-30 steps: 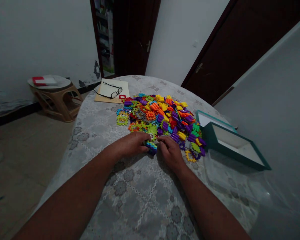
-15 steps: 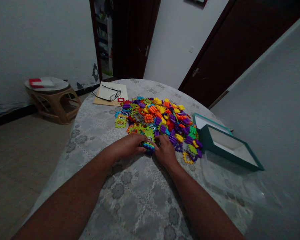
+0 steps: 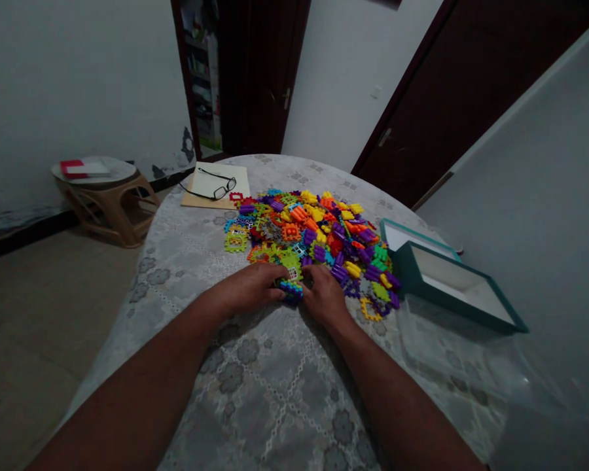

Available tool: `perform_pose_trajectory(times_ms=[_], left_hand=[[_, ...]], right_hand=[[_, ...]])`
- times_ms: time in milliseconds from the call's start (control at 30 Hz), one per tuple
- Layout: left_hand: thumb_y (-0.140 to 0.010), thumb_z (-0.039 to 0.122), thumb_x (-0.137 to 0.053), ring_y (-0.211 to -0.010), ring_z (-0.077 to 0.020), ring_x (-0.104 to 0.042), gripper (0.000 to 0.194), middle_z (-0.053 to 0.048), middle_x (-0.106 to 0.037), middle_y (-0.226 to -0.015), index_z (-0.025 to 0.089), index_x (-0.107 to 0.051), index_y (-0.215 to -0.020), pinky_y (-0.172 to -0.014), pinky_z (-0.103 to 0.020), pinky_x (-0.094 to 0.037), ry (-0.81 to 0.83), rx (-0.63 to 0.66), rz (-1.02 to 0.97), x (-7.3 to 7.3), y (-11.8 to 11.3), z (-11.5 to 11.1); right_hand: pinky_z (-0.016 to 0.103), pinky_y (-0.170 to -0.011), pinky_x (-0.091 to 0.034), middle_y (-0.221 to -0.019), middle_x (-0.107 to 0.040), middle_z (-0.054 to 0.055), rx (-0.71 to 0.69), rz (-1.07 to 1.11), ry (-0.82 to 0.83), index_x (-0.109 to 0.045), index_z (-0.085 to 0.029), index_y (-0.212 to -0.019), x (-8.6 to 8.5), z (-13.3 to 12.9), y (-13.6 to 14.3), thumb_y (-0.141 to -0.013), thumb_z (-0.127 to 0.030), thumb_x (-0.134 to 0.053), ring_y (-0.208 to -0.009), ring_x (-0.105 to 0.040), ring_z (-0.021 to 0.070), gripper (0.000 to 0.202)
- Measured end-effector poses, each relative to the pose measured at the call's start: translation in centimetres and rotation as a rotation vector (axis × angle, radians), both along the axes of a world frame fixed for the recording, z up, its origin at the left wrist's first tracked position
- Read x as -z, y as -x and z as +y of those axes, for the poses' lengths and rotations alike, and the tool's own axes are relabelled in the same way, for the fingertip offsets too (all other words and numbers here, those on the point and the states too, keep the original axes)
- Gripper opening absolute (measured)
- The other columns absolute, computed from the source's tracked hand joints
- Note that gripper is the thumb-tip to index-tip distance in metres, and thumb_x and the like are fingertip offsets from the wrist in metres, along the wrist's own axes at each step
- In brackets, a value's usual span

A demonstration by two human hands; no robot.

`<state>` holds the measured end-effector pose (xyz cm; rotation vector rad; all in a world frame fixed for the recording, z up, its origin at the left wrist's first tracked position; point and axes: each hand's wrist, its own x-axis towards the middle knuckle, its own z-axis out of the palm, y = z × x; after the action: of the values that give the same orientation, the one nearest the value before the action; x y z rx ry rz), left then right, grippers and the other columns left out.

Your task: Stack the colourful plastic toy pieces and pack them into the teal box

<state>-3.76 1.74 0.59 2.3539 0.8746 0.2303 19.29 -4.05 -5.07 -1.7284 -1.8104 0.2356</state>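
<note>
Both hands meet at the near edge of a pile of toothed plastic building blocks point(image 3: 319, 235) in many colours. Between them is a small assembly of interlocking blocks point(image 3: 291, 288), green on top with a pale window grid, blue and purple at its near side. My left hand point(image 3: 258, 286) grips its left side, fingers and thumb closed on it. From the right, my right hand point(image 3: 324, 294) holds the other side with thumb and curled fingers. The fingertips partly hide the assembly's sides.
A patterned cloth covers the round table point(image 3: 255, 392). Black glasses point(image 3: 220, 191) lie on paper point(image 3: 235, 176) at the far left. On the right are a green open box point(image 3: 456, 288) and clear plastic packaging point(image 3: 451, 347). A stool point(image 3: 110, 196) stands at the left.
The camera view has shifted slightly. Both hands stay on the block assembly in nearly the same place; nothing else has visibly moved.
</note>
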Motion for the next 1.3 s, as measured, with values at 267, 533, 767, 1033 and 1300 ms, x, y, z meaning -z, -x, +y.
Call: perform_pose_trajectory(times_ms=[267, 533, 767, 1033, 1300], left_hand=[[-0.095, 0.024, -0.074, -0.110, -0.0298, -0.073, 0.032, -0.010, -0.080, -0.124, 0.024, -0.074, -0.128, -0.095, -0.039, -0.051, 0.047, -0.064, -0.031, -0.2, -0.1, -0.1], [-0.092, 0.027, -0.076, -0.095, -0.0271, -0.071, 0.029, -0.006, -0.079, -0.105, 0.024, -0.070, -0.121, -0.084, -0.036, -0.050, 0.062, -0.109, 0.001, -0.7, -0.2, -0.4], [-0.093, 0.024, -0.073, -0.097, -0.0279, -0.071, 0.021, -0.008, -0.077, -0.108, 0.023, -0.070, -0.114, -0.085, -0.038, -0.050, -0.004, -0.060, -0.048, -0.1, -0.3, -0.3], [-0.092, 0.016, -0.076, -0.106, -0.0278, -0.074, 0.048, -0.010, -0.081, -0.124, 0.025, -0.071, -0.139, -0.097, -0.040, -0.055, -0.041, -0.094, -0.097, 0.5, -0.3, -0.1], [-0.097, 0.022, -0.073, -0.112, -0.0284, -0.075, 0.027, -0.010, -0.082, -0.122, 0.022, -0.076, -0.124, -0.095, -0.038, -0.053, -0.040, -0.036, -0.051, 0.1, -0.5, -0.3]], right_hand=[[0.037, -0.095, -0.055, -0.116, -0.075, 0.010, -0.008, 0.085, -0.068, -0.076, -0.024, -0.113, 0.2, 0.1, -0.3, -0.097, -0.027, -0.072, -0.110, -0.071, 0.0277, 0.017], [0.028, -0.063, -0.044, -0.072, -0.061, -0.005, -0.043, 0.485, 0.044, -0.064, -0.025, -0.098, -0.9, -0.9, -2.1, -0.095, -0.038, -0.065, -0.064, -0.058, 0.0176, 0.013], [0.030, -0.072, -0.047, -0.084, -0.069, -0.001, -0.182, 0.300, -0.081, -0.071, -0.024, -0.099, -2.3, -1.7, -2.5, -0.093, -0.029, -0.065, -0.075, -0.063, 0.0182, 0.010], [0.033, -0.084, -0.055, -0.099, -0.079, 0.005, -0.316, 0.329, -0.071, -0.077, -0.023, -0.106, -2.2, -2.3, -1.3, -0.100, -0.030, -0.065, -0.090, -0.072, 0.0216, 0.016], [0.036, -0.090, -0.059, -0.102, -0.082, 0.006, -0.303, 0.391, -0.013, -0.080, -0.024, -0.106, -1.9, -2.2, -1.3, -0.099, -0.033, -0.061, -0.097, -0.076, 0.0243, 0.023]])
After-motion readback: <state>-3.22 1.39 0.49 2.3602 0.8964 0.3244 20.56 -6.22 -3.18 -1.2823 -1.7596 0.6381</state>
